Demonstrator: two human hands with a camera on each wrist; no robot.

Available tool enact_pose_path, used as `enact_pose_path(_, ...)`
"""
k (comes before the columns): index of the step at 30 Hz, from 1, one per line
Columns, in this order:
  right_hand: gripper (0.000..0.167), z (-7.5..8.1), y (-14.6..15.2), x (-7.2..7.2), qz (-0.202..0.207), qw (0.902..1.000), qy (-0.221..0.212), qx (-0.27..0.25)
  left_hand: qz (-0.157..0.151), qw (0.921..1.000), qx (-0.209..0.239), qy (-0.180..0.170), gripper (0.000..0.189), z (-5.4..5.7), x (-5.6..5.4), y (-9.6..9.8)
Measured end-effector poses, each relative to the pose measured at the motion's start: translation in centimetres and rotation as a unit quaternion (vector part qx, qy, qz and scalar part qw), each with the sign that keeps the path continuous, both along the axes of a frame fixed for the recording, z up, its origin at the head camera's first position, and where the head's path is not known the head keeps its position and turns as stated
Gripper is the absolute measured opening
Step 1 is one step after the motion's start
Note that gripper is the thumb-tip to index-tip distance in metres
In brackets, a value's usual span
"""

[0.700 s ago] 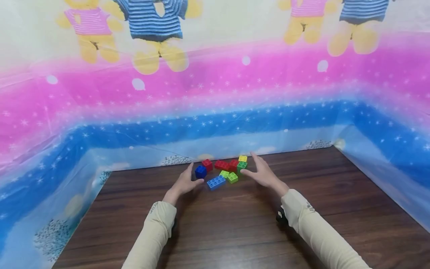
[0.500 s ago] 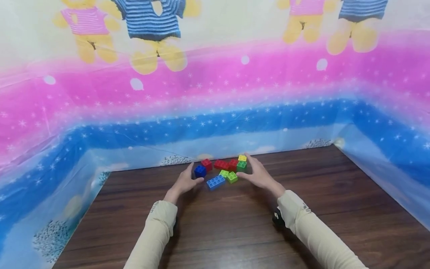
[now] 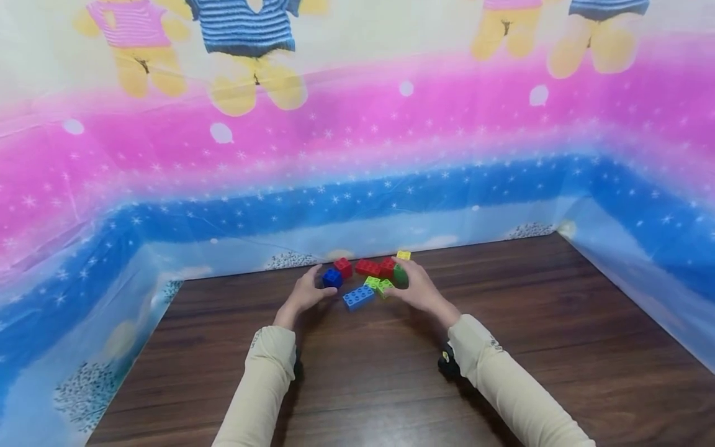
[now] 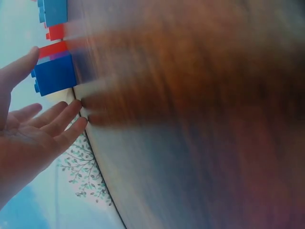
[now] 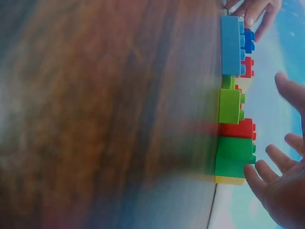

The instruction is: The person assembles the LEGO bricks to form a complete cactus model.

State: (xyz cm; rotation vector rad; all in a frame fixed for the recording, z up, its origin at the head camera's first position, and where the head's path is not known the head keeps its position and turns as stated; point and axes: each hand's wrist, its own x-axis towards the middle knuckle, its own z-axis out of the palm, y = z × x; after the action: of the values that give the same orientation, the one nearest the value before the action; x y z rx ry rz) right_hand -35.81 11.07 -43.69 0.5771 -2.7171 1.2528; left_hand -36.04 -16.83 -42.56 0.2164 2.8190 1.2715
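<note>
Toy building bricks lie in a loose cluster near the table's far edge. My left hand [image 3: 304, 293] is at the cluster's left side, thumb and fingers spread around the near left of a dark blue brick [image 3: 332, 278]; the left wrist view shows its palm holding nothing. On the opposite side my right hand [image 3: 419, 288] reaches over a green brick [image 5: 235, 157], partly hiding it in the head view, with fingers spread and nothing gripped. Between the hands are a light blue brick [image 3: 358, 297], two lime bricks [image 3: 385, 287], and red bricks [image 3: 368, 267]. A yellow brick [image 3: 403, 255] sits behind the green one.
The brown wooden table [image 3: 357, 385] stretches toward me and to both sides. A printed cloth backdrop [image 3: 357, 143] with bears and snowflakes rises along its far edge and wraps round both sides.
My right hand has moved left, from beside the green brick to over it. The left hand stays about where it was beside the dark blue brick. The head view has tilted slightly downward.
</note>
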Motion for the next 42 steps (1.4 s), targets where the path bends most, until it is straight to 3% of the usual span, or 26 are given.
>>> enact_pose_path(8, 0.066, 0.0, 1.0, -0.8, -0.054, 0.9982, 0.018, -0.018, 0.013, 0.9999, 0.0, -0.006, 0.071, 0.1, -0.1, 0.2)
enact_pose_path(23, 0.062, -0.6, 1.5, -1.5, -0.083, 0.9961, -0.008, -0.03, 0.026, 0.9995, -0.006, -0.017, 0.071, -0.3, -0.1, 0.5)
enact_pose_path(32, 0.057, -0.3, 0.5, -1.4, -0.069, 0.9973, -0.005, -0.026, 0.03, 0.9995, -0.006, -0.014, 0.068, -0.3, -0.5, 0.6)
enact_pose_path(42, 0.053, -0.1, -1.9, -1.2, -0.026, 0.9993, 0.014, -0.022, 0.007, 1.0, -0.001, 0.004, 0.06, -0.3, -0.9, 0.4)
